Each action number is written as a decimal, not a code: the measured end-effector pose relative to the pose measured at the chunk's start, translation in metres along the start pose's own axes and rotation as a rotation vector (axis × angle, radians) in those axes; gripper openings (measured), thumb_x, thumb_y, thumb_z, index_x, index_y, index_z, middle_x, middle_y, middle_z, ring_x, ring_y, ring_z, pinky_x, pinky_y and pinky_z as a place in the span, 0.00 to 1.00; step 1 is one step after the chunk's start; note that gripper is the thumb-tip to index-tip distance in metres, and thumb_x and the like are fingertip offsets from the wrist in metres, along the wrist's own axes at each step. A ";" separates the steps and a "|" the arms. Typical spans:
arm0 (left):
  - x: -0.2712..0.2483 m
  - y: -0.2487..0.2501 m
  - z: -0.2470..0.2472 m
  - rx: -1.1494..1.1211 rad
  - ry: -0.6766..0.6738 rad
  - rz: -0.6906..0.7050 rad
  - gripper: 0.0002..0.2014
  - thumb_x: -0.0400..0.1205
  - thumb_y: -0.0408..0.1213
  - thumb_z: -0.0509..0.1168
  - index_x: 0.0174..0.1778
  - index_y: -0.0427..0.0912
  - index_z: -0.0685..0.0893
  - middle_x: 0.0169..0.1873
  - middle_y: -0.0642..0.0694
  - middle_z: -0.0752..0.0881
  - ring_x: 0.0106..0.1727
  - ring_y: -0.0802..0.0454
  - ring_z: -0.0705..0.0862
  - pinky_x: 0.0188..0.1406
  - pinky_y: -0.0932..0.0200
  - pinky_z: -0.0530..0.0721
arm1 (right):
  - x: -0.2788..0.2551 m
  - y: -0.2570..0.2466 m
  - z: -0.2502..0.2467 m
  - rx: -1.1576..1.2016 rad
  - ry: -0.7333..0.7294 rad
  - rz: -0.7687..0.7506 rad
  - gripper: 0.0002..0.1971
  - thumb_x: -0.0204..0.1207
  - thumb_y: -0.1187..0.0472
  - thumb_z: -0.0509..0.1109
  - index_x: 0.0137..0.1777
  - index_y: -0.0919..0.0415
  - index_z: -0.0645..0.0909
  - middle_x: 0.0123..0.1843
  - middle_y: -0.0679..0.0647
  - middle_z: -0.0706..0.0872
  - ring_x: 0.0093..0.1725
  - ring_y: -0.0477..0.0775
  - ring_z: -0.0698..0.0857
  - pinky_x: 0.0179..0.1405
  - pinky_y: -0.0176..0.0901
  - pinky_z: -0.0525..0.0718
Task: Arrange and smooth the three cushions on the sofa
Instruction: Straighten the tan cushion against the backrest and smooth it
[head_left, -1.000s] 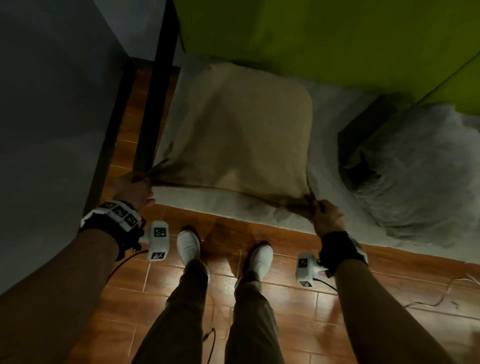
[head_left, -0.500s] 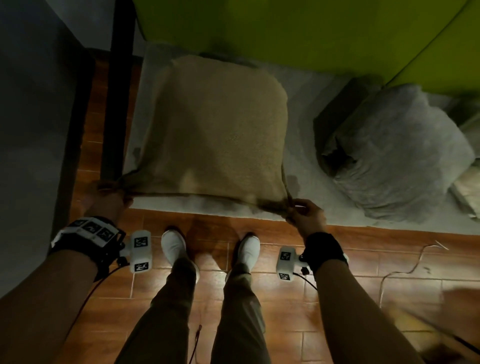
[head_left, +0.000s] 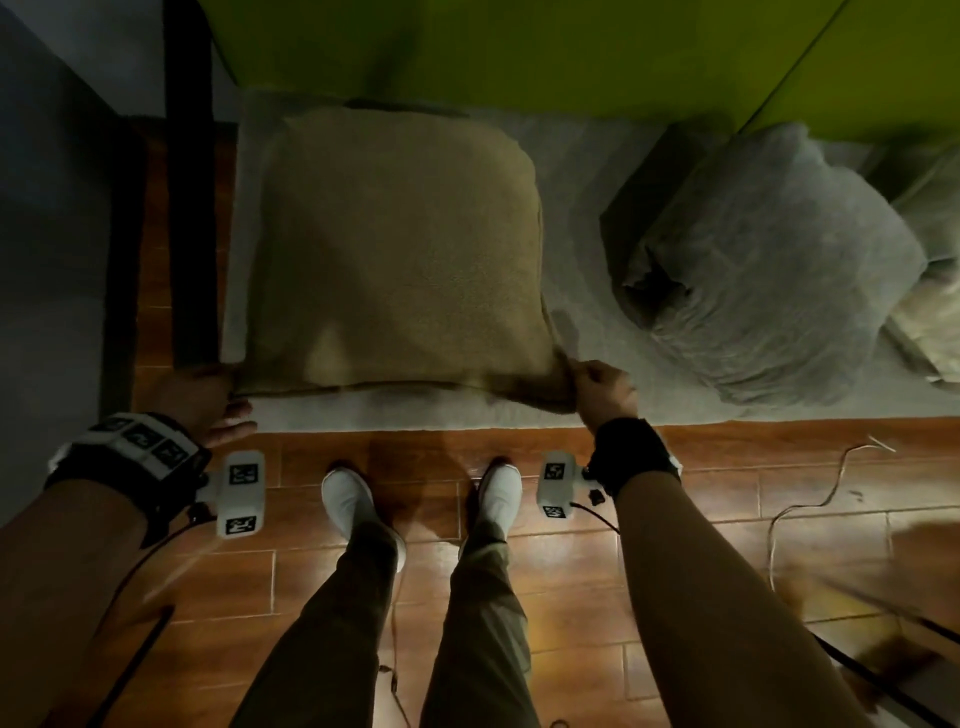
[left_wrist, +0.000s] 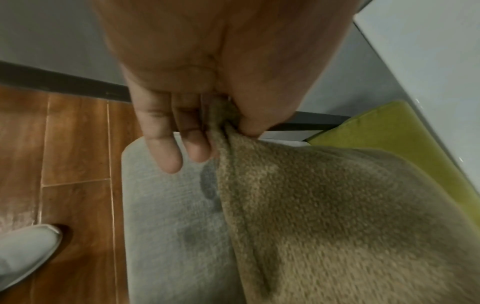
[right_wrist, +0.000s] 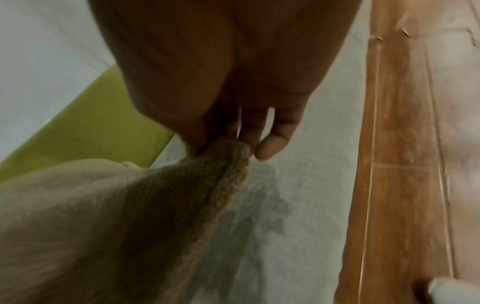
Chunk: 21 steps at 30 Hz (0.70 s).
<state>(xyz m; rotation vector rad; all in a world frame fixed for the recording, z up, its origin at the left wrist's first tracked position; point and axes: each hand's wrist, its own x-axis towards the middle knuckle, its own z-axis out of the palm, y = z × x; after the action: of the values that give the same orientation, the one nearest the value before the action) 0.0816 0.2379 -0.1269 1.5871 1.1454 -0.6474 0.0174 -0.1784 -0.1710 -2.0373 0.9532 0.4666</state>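
Note:
A tan woolly cushion (head_left: 400, 249) lies flat on the sofa's grey seat (head_left: 582, 208), at its left end. My left hand (head_left: 208, 400) pinches the cushion's near left corner (left_wrist: 223, 121) between thumb and fingers. My right hand (head_left: 597, 389) pinches the near right corner (right_wrist: 228, 152) the same way. A grey cushion (head_left: 769, 270) sits crumpled further right on the seat. A pale third cushion (head_left: 935, 249) shows only partly at the right edge.
The green sofa back (head_left: 519, 52) runs behind the cushions. A dark frame post (head_left: 189, 182) and a grey wall (head_left: 52, 208) stand to the left. My white shoes (head_left: 348, 499) stand on the wooden floor (head_left: 727, 519), where thin cables (head_left: 810, 493) lie at the right.
The tan cushion's near edge has been drawn out straighter and flatter along the seat's front. Both hands keep their hold on the corners. The head view has shifted rightward, showing the third cushion.

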 end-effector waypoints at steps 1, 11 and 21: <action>0.001 -0.001 -0.001 0.058 0.012 0.036 0.12 0.89 0.33 0.57 0.65 0.37 0.81 0.56 0.36 0.82 0.41 0.47 0.81 0.48 0.45 0.84 | 0.003 0.003 -0.001 -0.071 0.042 -0.014 0.16 0.88 0.54 0.64 0.61 0.64 0.88 0.55 0.66 0.90 0.56 0.66 0.88 0.52 0.53 0.86; -0.008 0.023 -0.002 0.711 0.006 0.362 0.18 0.88 0.42 0.59 0.68 0.38 0.85 0.66 0.35 0.84 0.66 0.35 0.81 0.61 0.55 0.76 | 0.000 -0.002 0.009 -0.012 -0.071 -0.057 0.11 0.85 0.42 0.66 0.60 0.42 0.84 0.52 0.52 0.88 0.53 0.57 0.87 0.47 0.45 0.80; 0.000 0.026 -0.002 0.829 0.015 0.460 0.14 0.87 0.47 0.59 0.62 0.44 0.83 0.54 0.37 0.88 0.54 0.36 0.86 0.52 0.50 0.83 | -0.001 -0.003 0.004 -0.044 -0.056 -0.059 0.16 0.87 0.47 0.65 0.68 0.52 0.83 0.53 0.57 0.85 0.48 0.56 0.82 0.41 0.43 0.77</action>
<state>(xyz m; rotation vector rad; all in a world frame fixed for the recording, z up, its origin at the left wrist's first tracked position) 0.1048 0.2396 -0.1151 2.4505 0.4733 -0.8471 0.0190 -0.1734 -0.1706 -2.0749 0.8534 0.5144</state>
